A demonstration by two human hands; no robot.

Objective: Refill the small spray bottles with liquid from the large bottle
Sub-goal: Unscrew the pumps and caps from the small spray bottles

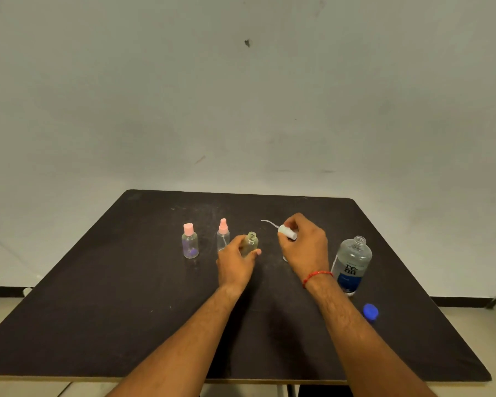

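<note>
My left hand (235, 263) grips a small yellowish bottle (250, 242) standing upright on the black table (126, 325), its threaded neck uncapped. My right hand (304, 245) holds a white spray head (287, 232) just right of that bottle, its thin dip tube curving out to the left. The large clear bottle (352, 265) with a blue label stands uncapped to the right of my right wrist. Its blue cap (370, 311) lies on the table nearer to me. Two small clear bottles with pink tops stand at the left: a flip-cap one (190, 242) and a spray one (223, 235).
A pale wall rises behind the table's far edge. A small clear object, partly hidden, sits beneath my right hand. The table's front edge runs just below my forearms, with floor showing at both sides.
</note>
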